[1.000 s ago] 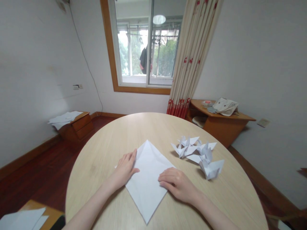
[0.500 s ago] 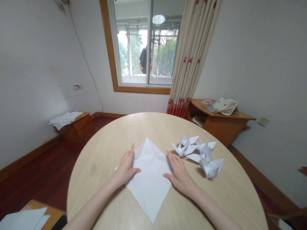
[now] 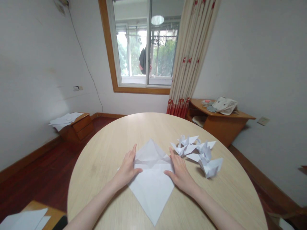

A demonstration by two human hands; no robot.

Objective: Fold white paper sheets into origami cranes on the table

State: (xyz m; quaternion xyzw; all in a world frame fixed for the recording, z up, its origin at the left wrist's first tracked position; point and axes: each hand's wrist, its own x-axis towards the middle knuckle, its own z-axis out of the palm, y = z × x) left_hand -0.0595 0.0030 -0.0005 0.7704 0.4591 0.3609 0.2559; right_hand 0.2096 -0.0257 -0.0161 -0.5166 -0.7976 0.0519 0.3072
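A white sheet of paper (image 3: 151, 188) lies in a diamond shape on the table, one point away from me and one towards me. A crease runs across its upper half, where the paper bulges slightly. My left hand (image 3: 128, 167) rests over its left side, fingers stretched forward and thumb spread inward on the paper. A small paper corner peeks out left of that wrist. My right hand (image 3: 181, 171) mirrors it on the right side, with straight fingers along the edge and the thumb on the sheet. Both palms partly cover the side corners.
Several folded paper cranes (image 3: 203, 153) sit in a cluster beyond my right hand on the round table (image 3: 100, 159). Loose sheets (image 3: 26, 218) lie at lower left. A low cabinet (image 3: 81, 126) stands at left, a corner desk (image 3: 225, 124) at right.
Both hands and the sheet have shifted slightly to the right. The crease across the paper's upper half shows more clearly, with the part beyond it raised. The cranes have stayed put.
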